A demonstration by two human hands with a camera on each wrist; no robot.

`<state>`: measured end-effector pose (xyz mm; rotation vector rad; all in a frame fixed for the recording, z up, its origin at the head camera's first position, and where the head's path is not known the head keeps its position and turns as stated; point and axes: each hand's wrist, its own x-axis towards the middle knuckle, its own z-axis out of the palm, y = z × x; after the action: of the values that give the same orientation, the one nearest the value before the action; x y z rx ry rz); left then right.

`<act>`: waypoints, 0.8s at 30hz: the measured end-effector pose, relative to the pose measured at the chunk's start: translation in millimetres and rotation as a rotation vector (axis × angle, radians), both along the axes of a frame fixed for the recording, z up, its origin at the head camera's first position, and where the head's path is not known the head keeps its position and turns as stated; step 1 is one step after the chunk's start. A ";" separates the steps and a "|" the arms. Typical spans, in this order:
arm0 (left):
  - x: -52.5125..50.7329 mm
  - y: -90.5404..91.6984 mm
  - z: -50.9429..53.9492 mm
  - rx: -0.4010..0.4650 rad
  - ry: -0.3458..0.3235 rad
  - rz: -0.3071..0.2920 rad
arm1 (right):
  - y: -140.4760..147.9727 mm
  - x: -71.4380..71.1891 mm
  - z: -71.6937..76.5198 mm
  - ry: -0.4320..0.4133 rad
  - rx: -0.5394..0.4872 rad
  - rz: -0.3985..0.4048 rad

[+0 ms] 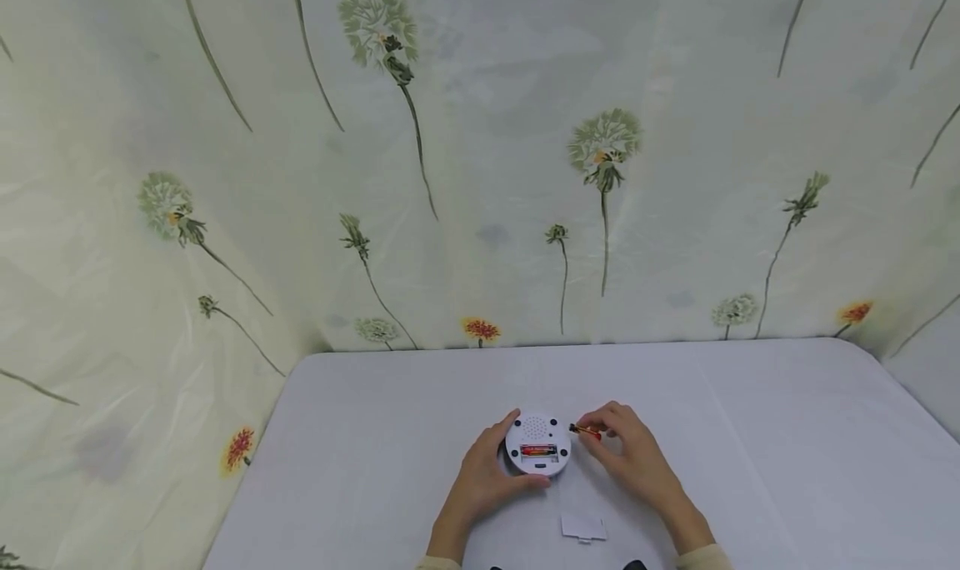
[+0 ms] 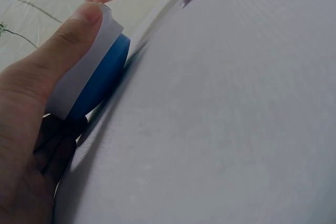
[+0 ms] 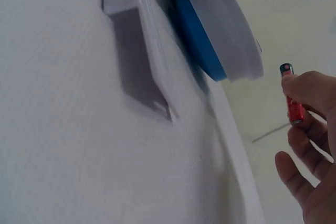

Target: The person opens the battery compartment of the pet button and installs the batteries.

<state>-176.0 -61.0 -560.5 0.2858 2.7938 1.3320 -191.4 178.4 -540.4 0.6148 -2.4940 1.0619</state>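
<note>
My left hand [image 1: 480,477] grips a round white device [image 1: 536,427] by its rim, with the thumb along the near side. The device's underside faces up, with a grille of small holes and several dark feet. In its uncovered battery compartment [image 1: 552,460] lies one red battery [image 1: 537,451]. Both wrist views show a blue band [image 2: 102,80] round the lower part of the device. Just right of the device, my right hand [image 1: 633,460] pinches a second red battery [image 3: 295,109] with a black end between thumb and fingers, apart from the compartment.
A white battery cover [image 1: 583,527] with a small tab lies on the white-covered table [image 1: 360,453], nearer me than the device. Behind the table hangs a pale curtain [image 1: 495,153] printed with dandelions. Two dark objects [image 1: 635,565] show at the bottom edge of the head view.
</note>
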 end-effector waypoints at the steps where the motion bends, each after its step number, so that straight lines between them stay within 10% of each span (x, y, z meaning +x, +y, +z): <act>1: -0.1 0.1 -0.1 -0.001 0.002 0.001 | -2.6 0.7 1.4 0.009 -0.008 0.009; 24: 0.1 -1.9 0.3 0.000 0.029 -0.013 | -40.9 12.5 2.7 0.048 -0.043 0.208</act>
<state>-175.9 -62.8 -560.2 0.3255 2.8103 1.3353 -178.9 137.5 -537.7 0.8912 -2.3987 1.1559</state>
